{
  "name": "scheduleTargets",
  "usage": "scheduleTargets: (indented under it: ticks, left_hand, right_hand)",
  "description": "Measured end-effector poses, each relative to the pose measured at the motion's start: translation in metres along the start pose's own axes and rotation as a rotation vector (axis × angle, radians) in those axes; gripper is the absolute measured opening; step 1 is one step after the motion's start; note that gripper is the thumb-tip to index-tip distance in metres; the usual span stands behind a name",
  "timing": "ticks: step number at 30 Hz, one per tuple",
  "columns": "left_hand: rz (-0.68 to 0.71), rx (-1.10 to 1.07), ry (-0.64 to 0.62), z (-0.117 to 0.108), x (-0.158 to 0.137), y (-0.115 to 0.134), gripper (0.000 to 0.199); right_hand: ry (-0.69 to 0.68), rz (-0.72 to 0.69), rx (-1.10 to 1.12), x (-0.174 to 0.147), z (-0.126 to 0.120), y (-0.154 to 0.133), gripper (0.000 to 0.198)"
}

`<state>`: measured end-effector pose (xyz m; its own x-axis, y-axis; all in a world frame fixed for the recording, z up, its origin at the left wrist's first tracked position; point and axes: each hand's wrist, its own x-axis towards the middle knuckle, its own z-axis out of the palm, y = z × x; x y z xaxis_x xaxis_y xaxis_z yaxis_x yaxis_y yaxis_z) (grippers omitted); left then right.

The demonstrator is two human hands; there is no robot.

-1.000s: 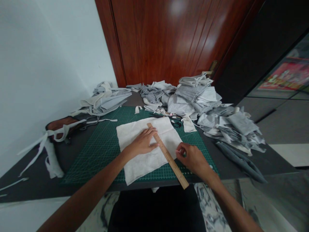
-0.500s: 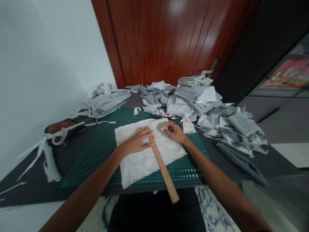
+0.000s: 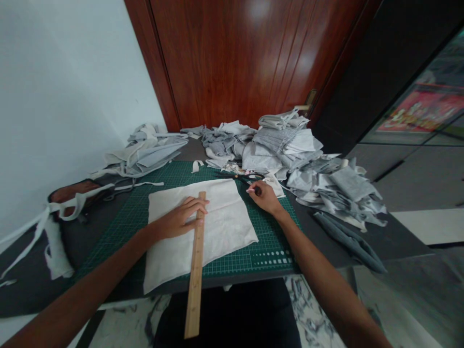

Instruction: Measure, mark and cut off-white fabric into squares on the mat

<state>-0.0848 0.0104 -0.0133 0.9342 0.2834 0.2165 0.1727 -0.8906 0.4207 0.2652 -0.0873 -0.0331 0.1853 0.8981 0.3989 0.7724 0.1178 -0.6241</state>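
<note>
Ok so rn the left hand (image 3: 184,215) has its grip on a wooden ruler (image 3: 196,270), fingers across it near the far end w/ the thumb lying on it too. Ruler runs roughly straight near-to-far over the white cloth (image 3: 228,220), & its near end sticks out past the bench (image 3: 395,241) edge. Cloth is flat on the green cutting mat (image 3: 271,270), near-left corner reaching the edge, w/ a crease across its right half.

Right hand (image 3: 264,195) is off the cloth's far right corner, pinching a small pinkish bit (image 3: 251,190) btwn thumb & fingertips (too tiny to ID tbh). It's right by the handles of the black scissors (image 3: 241,178), which lie just past the cloth's far edge, & a white scrap (image 3: 276,186) is partly hidden behind it.

Rest of the bench: big heap of grey & white fabric (image 3: 286,140) at far right, smaller fabric pile (image 3: 145,150) far left, plus a brown-and-black item (image 3: 72,191) w/ pale strips over it on the left. Dark grey folded piece (image 3: 348,239) sits near right. Reddish wood door (image 3: 232,63) behind everything.
</note>
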Motion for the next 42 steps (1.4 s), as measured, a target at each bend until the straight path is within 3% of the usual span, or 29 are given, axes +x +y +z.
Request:
scheduleTargets:
  ticks: [5,11,24,27,31,34,38,42]
  left_hand:
    - [0.006,0.003,0.033,-0.011,-0.025,-0.011,0.021]
    - [-0.044,0.05,0.078,-0.005,-0.025,-0.006,0.024]
    - [-0.083,0.083,0.131,0.002,-0.024,-0.003,0.033]
    - [-0.077,0.074,0.142,0.002,-0.024,-0.003,0.033]
    - [-0.083,0.066,0.142,0.002,-0.024,-0.003,0.033]
    - [-0.074,0.067,0.143,0.002,-0.024,-0.001,0.033]
    - [-0.084,0.078,0.137,0.005,-0.024,-0.001,0.033]
    - [-0.063,0.085,0.156,0.001,-0.024,0.002,0.032]
  right_hand:
    - [-0.008,0.072,-0.167,-0.004,-0.008,0.006,0.009]
    - [0.02,0.102,-0.402,0.005,-0.013,0.007,0.035]
    - [-0.575,-0.12,-0.775,0.075,-0.04,-0.004,0.052]
    - [-0.627,-0.114,-0.839,0.086,-0.04,-0.013,0.056]
    - [-0.595,-0.103,-0.889,0.092,-0.044,-0.027,0.039]
    - [-0.555,-0.098,-0.88,0.093,-0.063,-0.036,0.036]
    - [-0.546,-0.091,-0.762,0.076,-0.106,-0.045,0.035]
    - [-0.371,0.045,-0.247,0.012,-0.143,-0.059,0.029]
